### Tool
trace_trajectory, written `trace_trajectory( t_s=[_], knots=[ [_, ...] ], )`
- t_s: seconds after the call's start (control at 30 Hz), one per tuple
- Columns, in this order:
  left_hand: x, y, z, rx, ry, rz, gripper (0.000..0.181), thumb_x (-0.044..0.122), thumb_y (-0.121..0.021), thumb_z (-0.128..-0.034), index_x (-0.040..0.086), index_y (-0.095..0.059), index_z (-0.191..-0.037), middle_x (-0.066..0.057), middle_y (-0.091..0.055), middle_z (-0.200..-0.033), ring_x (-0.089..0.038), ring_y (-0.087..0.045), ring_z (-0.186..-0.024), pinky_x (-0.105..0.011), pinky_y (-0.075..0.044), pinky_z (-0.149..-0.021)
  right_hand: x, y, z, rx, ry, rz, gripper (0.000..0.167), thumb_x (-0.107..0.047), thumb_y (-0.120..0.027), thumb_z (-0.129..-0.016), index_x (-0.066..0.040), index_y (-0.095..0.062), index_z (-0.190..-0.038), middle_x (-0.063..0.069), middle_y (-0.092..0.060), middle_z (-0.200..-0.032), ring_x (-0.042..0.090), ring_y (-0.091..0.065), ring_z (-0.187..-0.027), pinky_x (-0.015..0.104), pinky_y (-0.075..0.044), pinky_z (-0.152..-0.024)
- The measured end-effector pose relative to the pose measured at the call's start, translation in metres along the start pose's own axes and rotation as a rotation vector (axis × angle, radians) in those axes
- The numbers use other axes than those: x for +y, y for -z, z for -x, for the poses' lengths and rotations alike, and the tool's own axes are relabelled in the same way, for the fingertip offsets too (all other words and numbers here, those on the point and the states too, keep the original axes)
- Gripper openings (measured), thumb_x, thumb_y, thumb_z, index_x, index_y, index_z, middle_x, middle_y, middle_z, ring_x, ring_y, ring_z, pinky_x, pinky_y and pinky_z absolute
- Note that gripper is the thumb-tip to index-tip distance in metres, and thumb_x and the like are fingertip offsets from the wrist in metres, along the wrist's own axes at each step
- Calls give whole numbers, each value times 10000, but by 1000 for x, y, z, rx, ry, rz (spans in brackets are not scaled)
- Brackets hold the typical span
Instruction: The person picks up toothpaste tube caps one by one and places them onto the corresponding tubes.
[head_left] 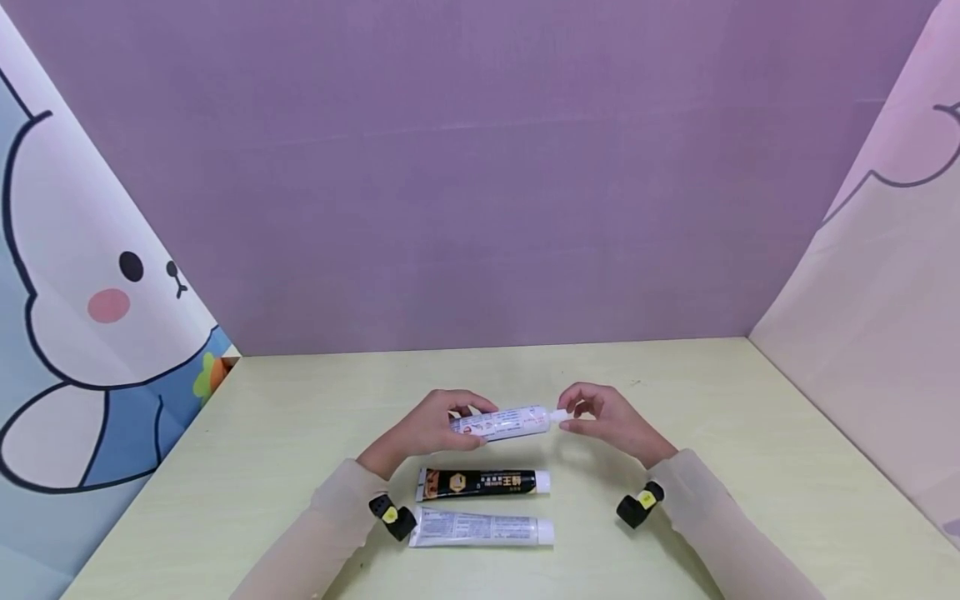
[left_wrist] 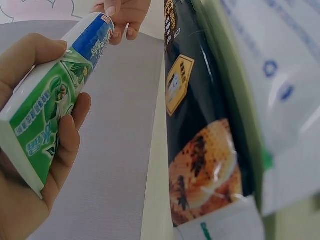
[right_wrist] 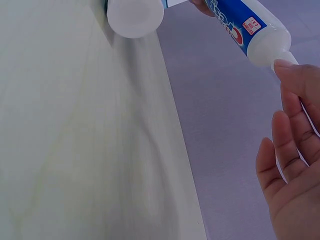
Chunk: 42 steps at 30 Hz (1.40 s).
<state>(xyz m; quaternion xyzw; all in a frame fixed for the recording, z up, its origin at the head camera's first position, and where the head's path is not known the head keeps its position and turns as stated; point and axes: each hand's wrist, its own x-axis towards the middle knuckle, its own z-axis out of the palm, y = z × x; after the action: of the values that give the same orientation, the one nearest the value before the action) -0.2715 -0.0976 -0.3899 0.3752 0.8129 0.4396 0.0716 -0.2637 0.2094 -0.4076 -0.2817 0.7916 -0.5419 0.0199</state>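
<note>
My left hand (head_left: 442, 423) grips a toothpaste tube (head_left: 510, 423) around its crimped end, holding it off the table with its narrow end to the right. Green, white and blue print covers the tube (left_wrist: 65, 95) in the left wrist view. Thumb and fingertips of my right hand (head_left: 611, 419) pinch the small white cap (head_left: 558, 415) at the tube's narrow end. The right wrist view shows the right hand (right_wrist: 297, 145) there, its other fingers loosely bent. My fingers partly hide the cap, so its seating cannot be told.
Nearer me, a black toothpaste tube (head_left: 483, 482) and a white toothpaste tube (head_left: 480, 528) lie side by side on the pale table (head_left: 247, 467), white caps to the right. A purple panel (head_left: 480, 183) stands behind the table; printed panels stand on both sides.
</note>
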Motion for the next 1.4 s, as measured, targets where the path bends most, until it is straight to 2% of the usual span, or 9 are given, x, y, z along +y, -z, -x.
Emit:
trace_trajectory(
  t_s=[0.13,0.2,0.3,0.43,0.67,0.97,1.2,1.4],
  knots=[
    [14,2,2,-4,-2,5,393,36,-726,-761,10,-652,-1146,-135,-657,-1061,-215,-559,-821,-225,-461,-640,0,0,0,5,-12,6,201,-62,-725,-803,-28,-627,-975,111,-615,-981,194,-569,-862,322,-473,-801],
    [15,2,2,-3,-7,6,390,50,-730,-760,15,-654,-1141,-122,-658,-1057,-183,-556,-817,-228,-463,-640,0,0,0,7,-21,9,202,-64,-728,-801,-28,-630,-973,110,-617,-980,175,-570,-858,327,-472,-803],
    [5,1,1,1,-16,8,391,96,-744,-758,58,-664,-1139,-72,-661,-1049,-132,-553,-809,-232,-467,-636,0,0,1,11,-37,18,195,-67,-729,-801,-28,-635,-968,109,-622,-977,166,-568,-852,327,-468,-800],
    [-6,0,-1,0,-17,10,394,138,-754,-760,108,-671,-1145,-37,-662,-1047,-144,-562,-811,-240,-476,-638,1,1,1,17,-58,28,180,-87,-725,-809,-35,-642,-960,104,-628,-966,176,-563,-845,328,-458,-791],
    [-3,0,-1,0,-12,11,381,135,-743,-771,139,-672,-1145,2,-656,-1046,-143,-562,-819,-245,-481,-641,0,1,2,23,-91,32,155,-130,-707,-835,-40,-647,-945,90,-631,-926,192,-555,-815,274,-450,-724],
    [-3,0,0,3,-22,15,377,145,-741,-776,121,-671,-1145,-32,-658,-1053,-150,-561,-815,-244,-481,-639,-1,1,1,12,-132,12,167,-158,-679,-861,-10,-650,-932,84,-638,-901,154,-563,-788,255,-471,-701],
    [-4,0,-1,2,-17,7,384,133,-745,-766,134,-673,-1143,-8,-657,-1050,-136,-564,-815,-241,-483,-642,0,1,2,1,-158,-14,235,-186,-641,-895,47,-643,-921,238,-620,-890,252,-559,-779,345,-488,-736],
    [-2,-1,-1,-1,-13,26,395,135,-759,-760,114,-672,-1145,-39,-660,-1036,-157,-560,-807,-233,-474,-637,3,1,2,-14,-165,-23,246,-202,-616,-914,42,-644,-901,196,-632,-880,303,-574,-826,411,-479,-800]
  ],
)
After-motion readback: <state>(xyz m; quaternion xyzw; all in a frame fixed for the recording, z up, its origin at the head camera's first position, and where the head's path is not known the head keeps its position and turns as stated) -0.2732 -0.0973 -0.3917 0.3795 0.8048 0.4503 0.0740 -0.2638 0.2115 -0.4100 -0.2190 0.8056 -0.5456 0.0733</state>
